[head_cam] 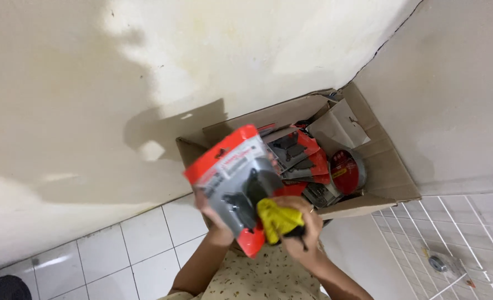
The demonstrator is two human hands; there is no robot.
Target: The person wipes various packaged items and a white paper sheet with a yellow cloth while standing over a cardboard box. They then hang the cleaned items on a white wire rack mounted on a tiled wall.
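Note:
My left hand (pixel 213 218) holds up a red and grey blister pack (pixel 236 180) with a dark part inside, gripped at its lower left edge. My right hand (pixel 301 228) is closed on a crumpled yellow cloth (pixel 278 220) with a black bit hanging below it, and presses it against the pack's lower right face. Both hands are in front of an open cardboard box (pixel 388 166) that stands in the wall corner.
The box holds several more red and grey packs (pixel 299 150), a round red and silver item (pixel 347 170) and a pale paper bag (pixel 338 126). Cream walls meet behind it. White floor tiles (pixel 141 244) lie left; a small metal piece (pixel 438 263) lies on tiles at right.

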